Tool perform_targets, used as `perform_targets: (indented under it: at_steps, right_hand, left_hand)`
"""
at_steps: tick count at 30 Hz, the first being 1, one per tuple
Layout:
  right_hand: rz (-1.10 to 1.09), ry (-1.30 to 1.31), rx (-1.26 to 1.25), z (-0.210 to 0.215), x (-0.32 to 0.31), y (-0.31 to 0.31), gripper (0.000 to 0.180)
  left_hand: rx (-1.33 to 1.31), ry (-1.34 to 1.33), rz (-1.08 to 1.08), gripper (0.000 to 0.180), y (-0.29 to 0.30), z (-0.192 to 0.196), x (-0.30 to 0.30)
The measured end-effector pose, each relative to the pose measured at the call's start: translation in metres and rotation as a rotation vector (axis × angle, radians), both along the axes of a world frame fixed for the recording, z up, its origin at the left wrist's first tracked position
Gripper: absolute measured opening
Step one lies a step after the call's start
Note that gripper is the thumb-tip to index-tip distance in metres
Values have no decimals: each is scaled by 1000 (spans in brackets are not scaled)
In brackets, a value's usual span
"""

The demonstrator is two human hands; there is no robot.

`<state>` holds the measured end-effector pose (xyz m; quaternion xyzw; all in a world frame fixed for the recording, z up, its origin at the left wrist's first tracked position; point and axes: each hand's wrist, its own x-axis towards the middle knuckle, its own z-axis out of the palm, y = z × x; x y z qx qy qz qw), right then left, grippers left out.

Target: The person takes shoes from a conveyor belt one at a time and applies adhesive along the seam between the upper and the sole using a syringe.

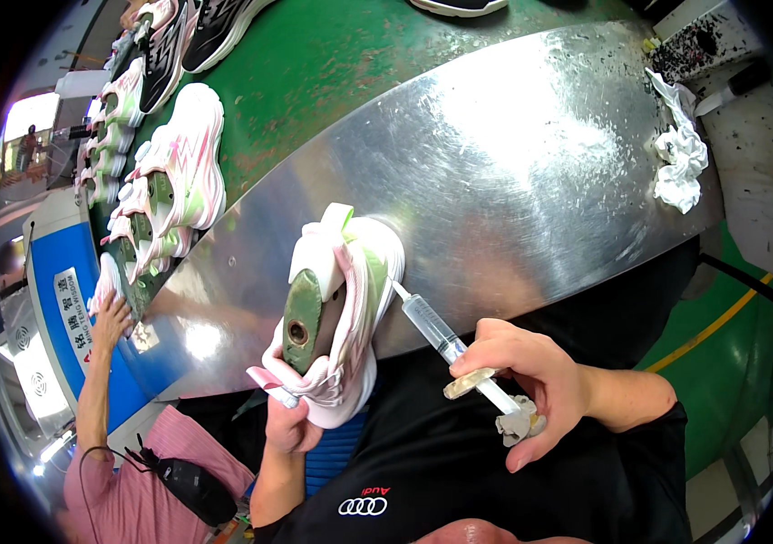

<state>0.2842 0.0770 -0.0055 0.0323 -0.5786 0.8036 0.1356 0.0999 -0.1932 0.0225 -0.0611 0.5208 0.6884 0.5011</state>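
Note:
My left hand is closed around the toe end of a white, pink and pale green sneaker, held tilted above the metal worktop. A green shoe last with a round hole fills the sneaker's opening. In my right hand is a clear syringe, fingers wrapped round its flange and plunger end. Its nozzle points at the sneaker's side, close to the sole edge; whether it touches is too fine to tell. Grey, crusty material coats the plunger end.
A shiny metal worktop curves across the middle. Beyond it, a green surface bears a row of similar sneakers and black shoes. Crumpled white tissue lies at the right. At left, a co-worker's hand touches a shoe.

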Motion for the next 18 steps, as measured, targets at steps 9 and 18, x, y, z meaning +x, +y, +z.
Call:
perform_targets:
  at_steps: [9,18]
  right_hand:
    - [22,-35,72,27,0,3,79]
    - [165,-183,46,66,17,6,75]
  left_hand:
    - [71,-179,-131,87,16,-10,32]
    - [219,-339,-128,80,37,-14,42]
